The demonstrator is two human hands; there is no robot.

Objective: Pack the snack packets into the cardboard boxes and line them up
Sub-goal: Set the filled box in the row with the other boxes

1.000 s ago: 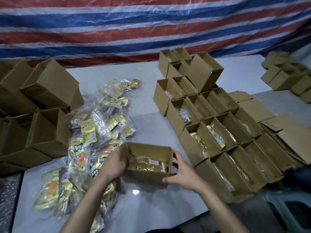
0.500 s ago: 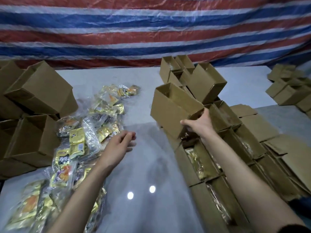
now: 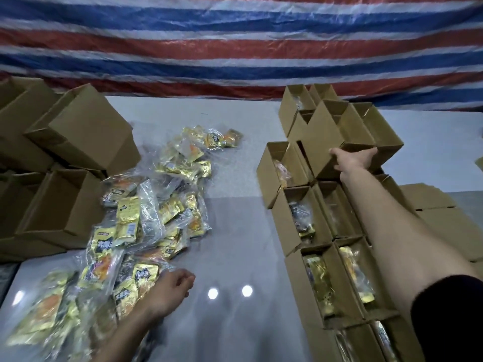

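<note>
I read the right hand (image 3: 352, 160) as the working one: its grip is clamped on the near end of a cardboard box (image 3: 337, 134), thumb on one side and fingers on the other. The box is tilted over the far end of the filled rows (image 3: 311, 231) on the right of the desk (image 3: 235, 231). I judge the tilt comes from reaching at arm's length and that the box is about to be slotted beside its neighbours, mouth up like theirs (I cannot see whether it has a packet inside). The left hand (image 3: 172, 288) hovers at the near edge of the snack packets (image 3: 146, 220), fingers loosely curled and holding nothing. That puts it close to the next packet, with the empty boxes (image 3: 83, 131) stacked just beyond the pile. Keeping packets and empties on the left and packed rows on the right looks deliberate, since each hand has a short trip.
</note>
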